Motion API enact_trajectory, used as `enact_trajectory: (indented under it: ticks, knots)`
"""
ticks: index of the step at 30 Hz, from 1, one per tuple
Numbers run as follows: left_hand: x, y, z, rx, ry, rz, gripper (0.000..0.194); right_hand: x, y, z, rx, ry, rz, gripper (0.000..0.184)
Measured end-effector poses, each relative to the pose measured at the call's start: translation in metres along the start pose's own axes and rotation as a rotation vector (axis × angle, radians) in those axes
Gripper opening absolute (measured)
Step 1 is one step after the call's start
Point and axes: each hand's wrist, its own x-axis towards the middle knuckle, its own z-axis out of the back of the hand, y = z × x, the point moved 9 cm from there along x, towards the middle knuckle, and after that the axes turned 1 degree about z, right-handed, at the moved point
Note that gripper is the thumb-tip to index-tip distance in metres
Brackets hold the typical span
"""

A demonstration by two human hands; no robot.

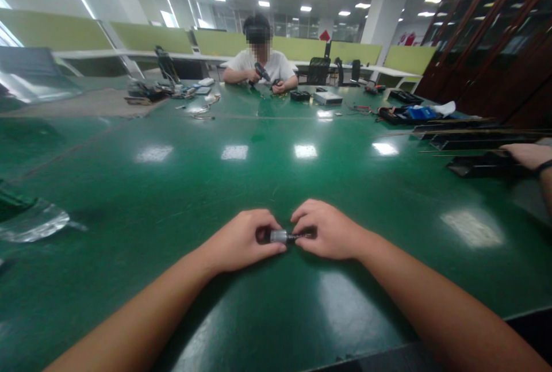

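Low over the green table (pixel 276 182), in front of me, is a small silver cylinder (pixel 279 236) that looks like a little motor. A thin, dark, ridged shaft (pixel 297 236) sticks out of its right end. My left hand (pixel 248 240) curls round the cylinder, thumb on the near side and fingers on the far side. From the right, my right hand (pixel 328 231) closes thumb and fingers about the shaft's far end. The tip of the shaft is partly hidden among those fingers. Both forearms reach in from the lower corners.
Across the table a person (pixel 261 64) holds a power drill (pixel 261 72). At the right edge another person's hand (pixel 528 155) rests on a black channel-shaped piece (pixel 478 165). Clear plastic wrap (pixel 37 222) lies at left. Tools and a white box (pixel 328 98) stand farther back.
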Motion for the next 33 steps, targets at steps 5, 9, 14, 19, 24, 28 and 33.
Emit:
enact_trajectory:
  ticks: [5,9,14,19,24,28,33]
  knots:
    - [0.0006,-0.0014,-0.0001,-0.006,0.003,-0.005,0.028,-0.0019,-0.0005,0.0012,-0.007,0.010,-0.007,0.010]
    - [0.0008,-0.0017,0.0000,-0.016,0.008,0.005,0.027,-0.0030,-0.0016,0.0026,-0.012,0.005,-0.010,0.010]
    - [0.0009,-0.0009,-0.0002,-0.014,0.012,0.009,0.027,-0.0033,-0.0024,0.0031,-0.014,0.026,-0.023,0.008]
    - [0.0009,-0.0013,-0.0003,-0.012,0.009,0.001,0.026,-0.0029,-0.0039,0.0016,-0.027,0.054,-0.028,0.009]
    - [0.0006,-0.0014,0.0001,-0.013,0.003,0.003,0.026,-0.0037,-0.0068,0.0022,-0.038,0.062,-0.040,0.008]
    - [0.0003,-0.0013,-0.0001,-0.011,0.007,0.003,0.026,-0.0044,-0.0078,0.0031,-0.042,0.081,-0.040,0.007]
    - [0.0003,-0.0018,0.0004,-0.023,0.008,0.003,0.026,-0.0049,-0.0064,0.0057,-0.038,0.098,-0.037,0.007]
